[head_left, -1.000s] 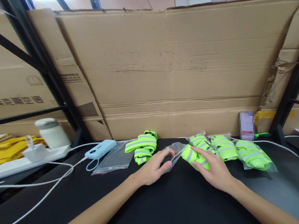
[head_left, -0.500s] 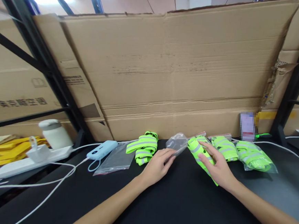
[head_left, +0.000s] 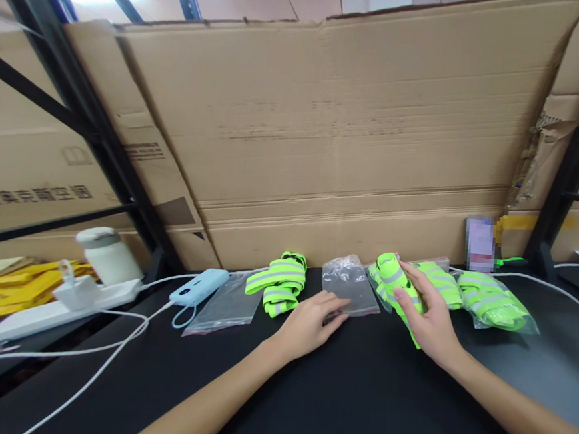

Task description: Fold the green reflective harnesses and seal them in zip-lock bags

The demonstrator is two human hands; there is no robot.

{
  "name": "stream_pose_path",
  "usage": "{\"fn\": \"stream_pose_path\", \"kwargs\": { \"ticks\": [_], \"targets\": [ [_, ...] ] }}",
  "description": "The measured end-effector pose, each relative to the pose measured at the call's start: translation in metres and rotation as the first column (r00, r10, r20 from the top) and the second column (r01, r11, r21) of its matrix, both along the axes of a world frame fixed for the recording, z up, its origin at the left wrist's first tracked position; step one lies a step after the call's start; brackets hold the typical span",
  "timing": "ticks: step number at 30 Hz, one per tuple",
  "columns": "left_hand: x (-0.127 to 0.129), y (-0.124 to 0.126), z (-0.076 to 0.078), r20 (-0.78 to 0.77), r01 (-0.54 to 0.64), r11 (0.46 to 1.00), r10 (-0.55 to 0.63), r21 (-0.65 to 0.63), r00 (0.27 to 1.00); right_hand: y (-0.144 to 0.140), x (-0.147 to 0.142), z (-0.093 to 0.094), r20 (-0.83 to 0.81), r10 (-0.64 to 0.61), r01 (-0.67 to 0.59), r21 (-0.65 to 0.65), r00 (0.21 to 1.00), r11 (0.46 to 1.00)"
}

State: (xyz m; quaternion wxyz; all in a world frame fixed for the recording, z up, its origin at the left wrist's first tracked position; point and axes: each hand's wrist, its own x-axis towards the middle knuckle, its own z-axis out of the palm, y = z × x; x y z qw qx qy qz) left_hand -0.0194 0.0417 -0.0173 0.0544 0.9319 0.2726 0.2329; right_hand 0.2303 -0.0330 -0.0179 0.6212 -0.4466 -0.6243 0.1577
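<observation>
Neon-green folded reflective strap with grey stripes lies under the fingers of the right hand, its long axis running from the far end, near the brown cardboard sheet, down toward the person, with a loose tail showing below the palm. The right hand is spread fairly flat, fingers extended over the strap and lightly curled round its edge rather than clenched. Just to the left of the strap, the clear empty plastic zip bag lies flat on the black counter, its long axis also pointing away from the person; the left hand rests open with its fingertips pressing the bag's near edge, gripping nothing. So the strap sits right of the bag, close beside it, and the right hand is the nearer one to it. Compared with a second ago, the bag has been smoothed out flat and no longer wraps the strap's end; the strap has swung to the right and away, out of the bag's mouth. Further right of the strap lie bagged green straps; left of the bag, a loose green strap bundle and another flat clear bag.
</observation>
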Motion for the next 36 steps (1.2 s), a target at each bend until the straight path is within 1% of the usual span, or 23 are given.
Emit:
{"fn": "stream_pose_path", "kwargs": {
  "ticks": [3,7,9,11,14,16,20,26,31,36],
  "targets": [
    [0.001,0.001,0.002,0.080,0.024,0.994,-0.016,-0.105,0.997,-0.003,-0.001,0.000,0.094,-0.004,0.004,-0.004,0.996,1.000],
    [0.000,0.004,0.000,0.174,-0.050,0.965,0.098,-0.259,0.980,-0.007,-0.003,-0.003,0.260,-0.009,0.007,0.007,0.966,1.000],
    [-0.001,0.005,0.000,0.203,-0.047,0.952,0.113,-0.303,0.973,-0.009,-0.004,-0.003,0.340,-0.011,-0.002,0.038,0.940,0.999],
    [-0.002,0.006,0.000,0.198,-0.015,0.961,0.072,-0.275,0.978,-0.010,-0.004,-0.002,0.394,-0.013,-0.018,0.075,0.919,0.997],
    [-0.003,0.006,0.000,0.146,0.024,0.986,0.001,-0.168,0.989,-0.011,-0.004,-0.001,0.433,-0.013,-0.034,0.101,0.901,0.994],
    [-0.002,0.005,-0.001,0.123,0.045,0.991,-0.029,-0.126,0.992,-0.011,-0.003,-0.001,0.444,-0.015,-0.035,0.103,0.896,0.994],
    [0.001,0.002,-0.002,0.130,0.055,0.996,-0.045,-0.073,0.990,-0.012,-0.002,0.000,0.472,-0.008,-0.037,0.088,0.882,0.995],
    [0.001,-0.001,0.000,0.157,0.054,0.998,-0.057,0.022,0.986,-0.013,-0.002,0.002,0.562,0.021,-0.087,0.090,0.827,0.992],
    [0.001,0.000,-0.003,0.143,0.035,0.999,-0.036,0.011,0.989,-0.014,-0.004,0.003,0.642,0.060,-0.167,0.106,0.764,0.980],
    [0.003,0.000,-0.005,0.048,0.013,0.999,-0.011,-0.040,0.999,-0.015,-0.004,0.002,0.670,0.079,-0.189,0.093,0.738,0.977]
  ]
}}
